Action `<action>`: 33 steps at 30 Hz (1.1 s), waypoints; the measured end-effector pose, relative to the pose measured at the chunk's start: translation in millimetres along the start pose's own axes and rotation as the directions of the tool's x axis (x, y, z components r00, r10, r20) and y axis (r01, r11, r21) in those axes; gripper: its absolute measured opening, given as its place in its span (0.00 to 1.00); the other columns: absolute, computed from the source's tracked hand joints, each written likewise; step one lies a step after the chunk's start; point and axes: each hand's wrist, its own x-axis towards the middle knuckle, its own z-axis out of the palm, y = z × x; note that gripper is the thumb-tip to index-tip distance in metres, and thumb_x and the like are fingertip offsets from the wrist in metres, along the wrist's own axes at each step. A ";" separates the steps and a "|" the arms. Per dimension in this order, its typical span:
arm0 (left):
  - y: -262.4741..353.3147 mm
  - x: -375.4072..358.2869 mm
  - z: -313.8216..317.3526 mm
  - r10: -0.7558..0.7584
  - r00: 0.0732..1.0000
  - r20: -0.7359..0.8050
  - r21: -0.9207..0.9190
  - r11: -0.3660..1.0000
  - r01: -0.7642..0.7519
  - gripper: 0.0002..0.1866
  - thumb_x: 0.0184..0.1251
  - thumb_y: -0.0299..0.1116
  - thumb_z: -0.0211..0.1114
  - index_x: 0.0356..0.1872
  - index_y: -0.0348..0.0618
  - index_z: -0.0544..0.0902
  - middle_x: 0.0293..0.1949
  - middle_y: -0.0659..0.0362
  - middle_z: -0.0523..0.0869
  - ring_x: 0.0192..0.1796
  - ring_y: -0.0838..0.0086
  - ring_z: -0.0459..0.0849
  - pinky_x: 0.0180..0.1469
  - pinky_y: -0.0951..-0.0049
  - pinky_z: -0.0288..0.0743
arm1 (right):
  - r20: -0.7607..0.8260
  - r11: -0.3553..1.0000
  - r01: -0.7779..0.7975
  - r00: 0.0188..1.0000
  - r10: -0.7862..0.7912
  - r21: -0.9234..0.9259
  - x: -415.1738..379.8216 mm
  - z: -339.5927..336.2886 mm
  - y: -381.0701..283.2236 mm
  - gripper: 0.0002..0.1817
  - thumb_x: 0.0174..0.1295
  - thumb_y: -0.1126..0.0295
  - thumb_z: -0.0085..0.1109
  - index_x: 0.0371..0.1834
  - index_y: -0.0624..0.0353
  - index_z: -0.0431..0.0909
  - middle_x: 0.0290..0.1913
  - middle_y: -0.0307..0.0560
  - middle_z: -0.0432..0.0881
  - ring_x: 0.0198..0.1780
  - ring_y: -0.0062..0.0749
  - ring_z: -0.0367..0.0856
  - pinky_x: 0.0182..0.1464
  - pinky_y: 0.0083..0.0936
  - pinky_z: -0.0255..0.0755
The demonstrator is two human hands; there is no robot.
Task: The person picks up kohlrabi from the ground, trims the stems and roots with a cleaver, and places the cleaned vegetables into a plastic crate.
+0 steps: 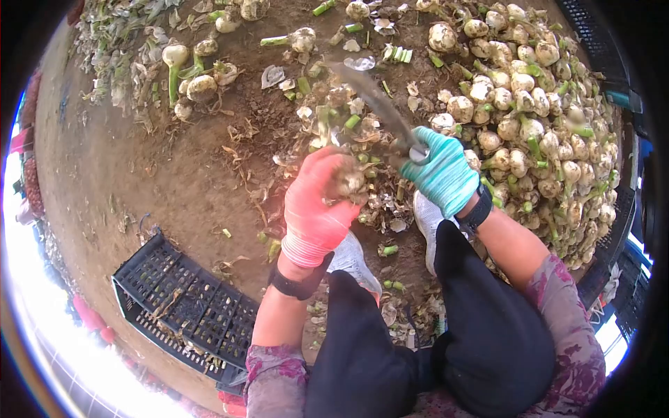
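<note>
On rough brown earth (167, 181), we see coral knit-gloved left fingers (322, 166) grasping one round, papery whitish bulb (350, 182), teal knit-gloved right fingers (426, 174) gripping one long, blurred metal knife (382, 103).

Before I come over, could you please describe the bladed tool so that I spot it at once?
Start at the big pile of bulbs on the picture's right, then go left to the turquoise-gloved right hand. The bladed tool juts up and left from that grip. It is the one long grey shape among pale bulbs and green stem pieces.
</note>
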 end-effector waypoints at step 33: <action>-39.2 184.1 -170.0 -0.200 0.908 -0.367 0.928 -0.009 0.373 0.31 0.44 0.25 0.61 0.56 0.53 0.68 0.54 0.48 0.68 0.56 0.58 0.68 0.53 0.63 0.67 | 0.127 0.913 -0.377 0.924 0.360 0.153 45.8 -34.0 15.4 0.14 0.44 0.71 0.63 0.35 0.63 0.74 0.22 0.32 0.74 0.22 0.13 0.65 0.24 0.16 0.63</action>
